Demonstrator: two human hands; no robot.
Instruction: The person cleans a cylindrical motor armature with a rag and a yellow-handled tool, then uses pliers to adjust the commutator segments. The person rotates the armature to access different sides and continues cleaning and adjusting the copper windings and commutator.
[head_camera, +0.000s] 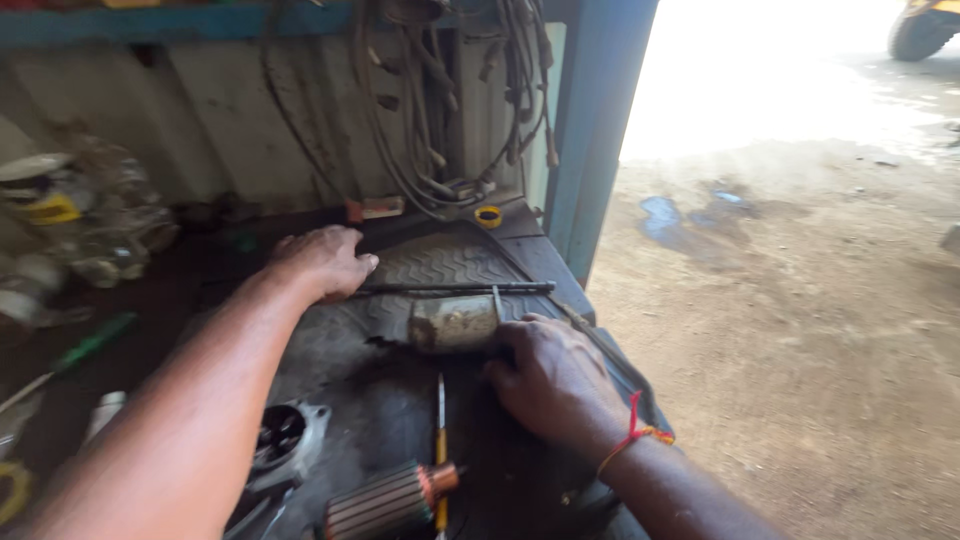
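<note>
My left hand (322, 260) rests palm down on the dark rubber mat (440, 262), its fingers at the left end of a long thin black rod (460, 288). My right hand (552, 378) lies on the mat and grips the right end of a dirty metal cylinder housing (452, 322). A red thread is tied round my right wrist. A thin metal pin stands up beside the housing.
A copper-wound armature (385, 500) and a yellow-handled screwdriver (439, 450) lie near the front. A grey cast metal end cover (285, 440) sits at left. Cables (440, 110) hang on the back wall. Bottles and jars (70, 215) crowd the left. A blue post (590, 130) edges the dirt ground.
</note>
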